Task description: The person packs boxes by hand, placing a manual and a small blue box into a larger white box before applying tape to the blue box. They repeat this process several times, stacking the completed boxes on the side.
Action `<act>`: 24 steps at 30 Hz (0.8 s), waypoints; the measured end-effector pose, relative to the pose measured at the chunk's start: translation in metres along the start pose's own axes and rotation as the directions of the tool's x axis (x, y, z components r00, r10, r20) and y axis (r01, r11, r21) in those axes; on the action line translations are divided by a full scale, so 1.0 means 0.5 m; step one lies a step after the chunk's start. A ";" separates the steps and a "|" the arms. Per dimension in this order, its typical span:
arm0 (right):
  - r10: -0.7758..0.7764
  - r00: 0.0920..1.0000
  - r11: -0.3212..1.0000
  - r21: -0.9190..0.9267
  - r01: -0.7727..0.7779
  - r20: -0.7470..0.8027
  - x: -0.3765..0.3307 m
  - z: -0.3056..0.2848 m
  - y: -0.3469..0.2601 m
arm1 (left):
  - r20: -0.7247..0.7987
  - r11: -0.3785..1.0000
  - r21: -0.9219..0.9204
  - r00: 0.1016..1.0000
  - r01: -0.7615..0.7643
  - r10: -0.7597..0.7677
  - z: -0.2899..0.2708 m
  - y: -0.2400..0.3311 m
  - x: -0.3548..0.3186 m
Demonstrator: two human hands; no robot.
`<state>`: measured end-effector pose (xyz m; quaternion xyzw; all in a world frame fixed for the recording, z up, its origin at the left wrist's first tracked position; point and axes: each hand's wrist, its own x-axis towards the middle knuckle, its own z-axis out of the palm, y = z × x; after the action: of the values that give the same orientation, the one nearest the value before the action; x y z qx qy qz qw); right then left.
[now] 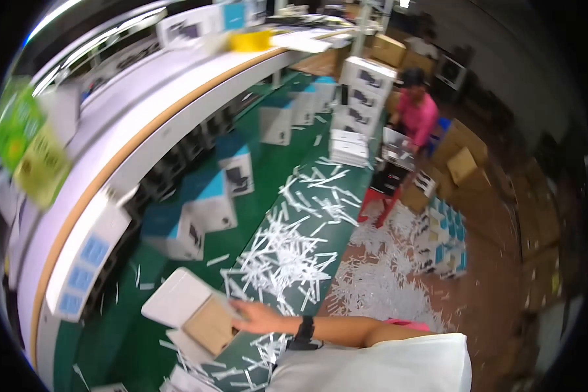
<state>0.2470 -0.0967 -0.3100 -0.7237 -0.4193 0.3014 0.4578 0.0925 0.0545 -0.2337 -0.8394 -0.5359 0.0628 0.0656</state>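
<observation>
The box (207, 321) looks light, stiff; I'd hold its sides. My right hand (260, 318), half-curled, meets its edge, grip unclear; left unseen

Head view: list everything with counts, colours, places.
bench: one, green, centre
open box: one, white, on bench
paper strips: many, white, bench and floor
cartons: several, blue-white, along bench
box stack: one, white, far bench end
shelf: one, white, upper left
labelled box: one, white, lower left
bag: one, green-yellow, left
co-worker: at least one, pink top, upper right
stool: one, red, centre right
floor boxes: several, blue-white, right
cardboard boxes: several, brown, right
wristband: one, black, lower centre
garment: one, white, bottom
right hand: one, bare, at open box
</observation>
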 end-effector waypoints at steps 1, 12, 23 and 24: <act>0.098 0.993 0.994 0.045 -0.101 0.064 -0.005 -0.020 -0.052 | -0.081 0.994 -0.093 0.995 0.049 -0.057 -0.044 -0.007 0.001; 0.100 0.994 0.995 0.034 -0.099 -0.042 -0.007 -0.012 -0.032 | -0.720 0.973 -0.231 0.670 0.015 -0.182 -0.068 -0.234 -0.230; 0.097 0.994 0.995 0.040 -0.095 -0.047 -0.003 -0.008 -0.034 | -0.923 0.798 -0.319 0.357 -0.510 -0.141 -0.095 -0.039 -0.132; 0.094 0.994 0.995 0.043 -0.092 -0.047 -0.007 -0.005 -0.033 | -0.900 0.795 -0.278 0.436 -0.540 -0.018 -0.055 -0.067 -0.120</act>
<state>0.2421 -0.0970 -0.2936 -0.7401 -0.3676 0.3130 0.4681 0.0423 0.0126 -0.1987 -0.8096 -0.2770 -0.5111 0.0814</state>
